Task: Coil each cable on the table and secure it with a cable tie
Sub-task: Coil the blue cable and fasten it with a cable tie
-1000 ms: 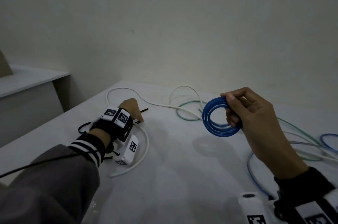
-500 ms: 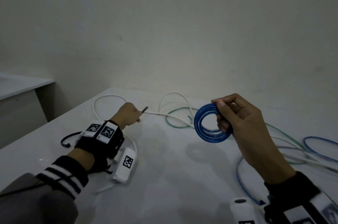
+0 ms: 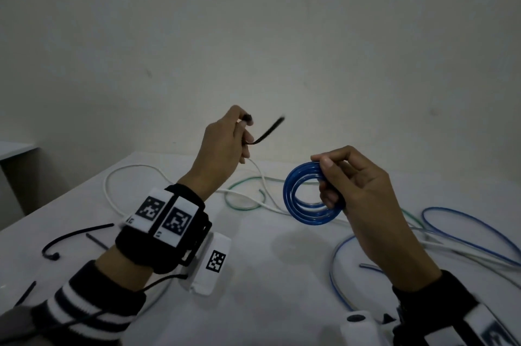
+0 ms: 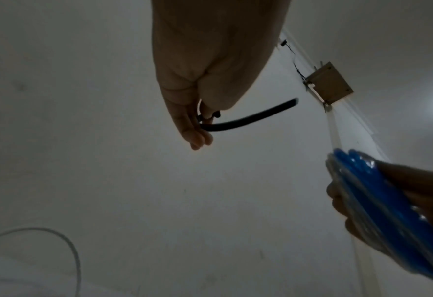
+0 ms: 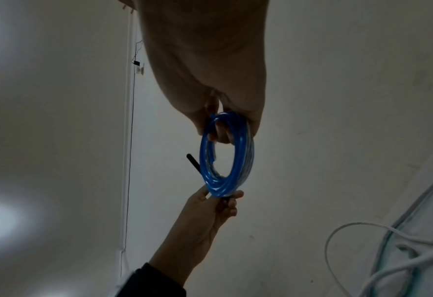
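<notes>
My right hand (image 3: 346,184) holds a coiled blue cable (image 3: 298,196) upright in the air, fingers through the loop and thumb on its top; the coiled blue cable (image 5: 225,152) shows clearly in the right wrist view. To its left and higher, my left hand (image 3: 225,142) pinches a black cable tie (image 3: 266,132) whose free end points toward the coil. The black cable tie (image 4: 248,118) is apart from the coil (image 4: 378,201) in the left wrist view. Loose white (image 3: 135,169), green (image 3: 239,204) and blue (image 3: 465,227) cables lie on the white table (image 3: 267,289).
Spare black cable ties (image 3: 73,235) lie on the table at the left, near its edge. A tangle of cables fills the right side. A pale wall (image 3: 282,35) stands just behind the table, and a low white ledge (image 3: 14,146) sits at far left.
My left hand has lifted off the table with a black cable tie and risen toward the coil. The right hand keeps holding the blue coil in about the same place.
</notes>
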